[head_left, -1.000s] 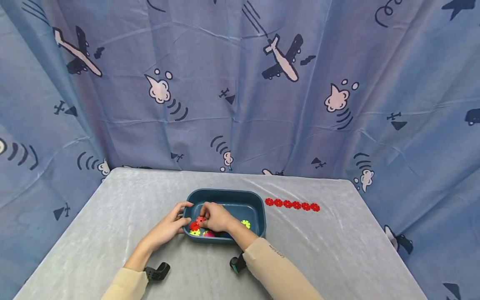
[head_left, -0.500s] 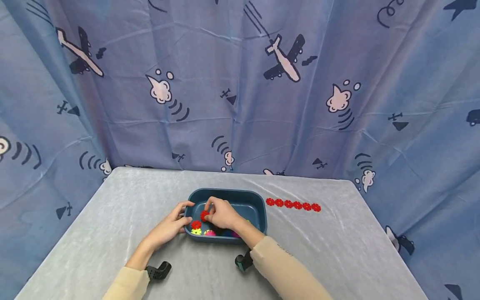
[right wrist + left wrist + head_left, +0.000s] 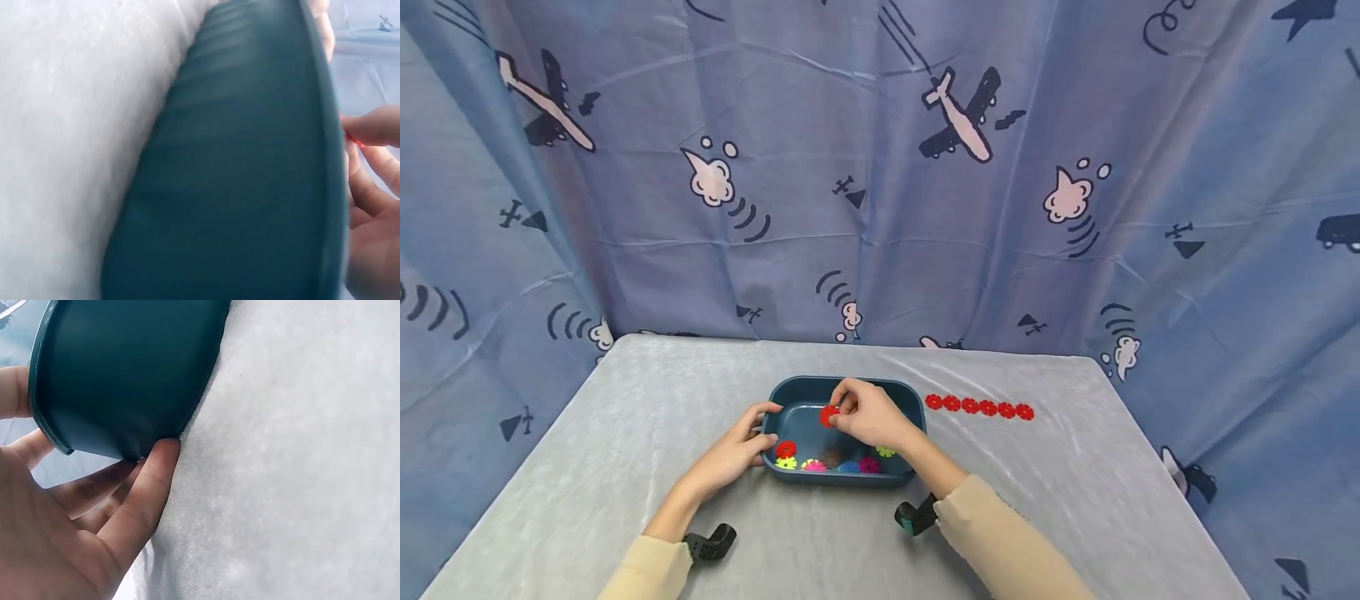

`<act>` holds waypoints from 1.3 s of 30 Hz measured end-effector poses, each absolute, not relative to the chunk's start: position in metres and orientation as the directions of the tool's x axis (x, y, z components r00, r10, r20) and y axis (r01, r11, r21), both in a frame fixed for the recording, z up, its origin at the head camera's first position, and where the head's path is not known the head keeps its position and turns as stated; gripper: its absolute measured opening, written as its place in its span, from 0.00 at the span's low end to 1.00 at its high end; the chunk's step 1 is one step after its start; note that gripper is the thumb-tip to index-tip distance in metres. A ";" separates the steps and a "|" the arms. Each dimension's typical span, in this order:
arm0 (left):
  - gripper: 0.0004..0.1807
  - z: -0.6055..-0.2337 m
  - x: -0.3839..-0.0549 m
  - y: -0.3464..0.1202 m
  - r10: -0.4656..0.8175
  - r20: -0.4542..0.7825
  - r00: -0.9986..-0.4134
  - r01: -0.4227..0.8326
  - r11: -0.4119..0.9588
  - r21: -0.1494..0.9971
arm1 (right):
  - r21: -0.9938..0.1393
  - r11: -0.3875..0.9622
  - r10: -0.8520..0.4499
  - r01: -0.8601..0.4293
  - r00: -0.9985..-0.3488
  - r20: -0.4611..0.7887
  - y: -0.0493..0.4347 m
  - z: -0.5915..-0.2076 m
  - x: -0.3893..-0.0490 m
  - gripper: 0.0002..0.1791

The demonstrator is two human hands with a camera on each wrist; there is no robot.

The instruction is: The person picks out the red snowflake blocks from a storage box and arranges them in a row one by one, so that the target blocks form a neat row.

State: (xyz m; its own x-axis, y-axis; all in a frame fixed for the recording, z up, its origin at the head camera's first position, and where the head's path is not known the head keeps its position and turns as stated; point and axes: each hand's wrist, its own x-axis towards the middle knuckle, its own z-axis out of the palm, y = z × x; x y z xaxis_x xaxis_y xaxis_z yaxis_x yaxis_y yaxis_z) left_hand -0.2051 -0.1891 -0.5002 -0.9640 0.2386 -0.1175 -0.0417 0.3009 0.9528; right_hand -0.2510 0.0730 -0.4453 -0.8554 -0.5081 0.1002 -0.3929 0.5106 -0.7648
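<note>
A dark teal plastic tub (image 3: 846,480) stands on the table. My left hand (image 3: 737,448) grips its left end, and in the left wrist view the fingers (image 3: 134,512) press against the outer wall (image 3: 125,381). Over the tub's inside, my right hand (image 3: 874,415) pinches a red snowflake disc (image 3: 828,417) between thumb and fingers; the right wrist view shows only a red sliver of this disc (image 3: 356,141) beyond the rim. On the tub's floor lie another red disc (image 3: 786,449), a yellow disc (image 3: 786,463), a pink disc (image 3: 868,464) and several more along the front wall.
Right of the tub, several red discs (image 3: 979,407) lie edge to edge in a row on the pale cloth-covered table (image 3: 820,542). A blue curtain (image 3: 865,167) with printed planes hangs behind the table and at both sides.
My right hand has moved right and towards the back of the tub with the red disc, uncovering other discs near the front wall. My left hand keeps its place on the tub.
</note>
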 end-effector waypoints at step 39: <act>0.26 -0.501 -0.206 -0.191 0.239 -0.111 -0.965 -0.033 0.307 0.951 | -0.769 0.594 -0.189 -0.238 -0.970 0.154 0.275 -0.462 -0.262 0.12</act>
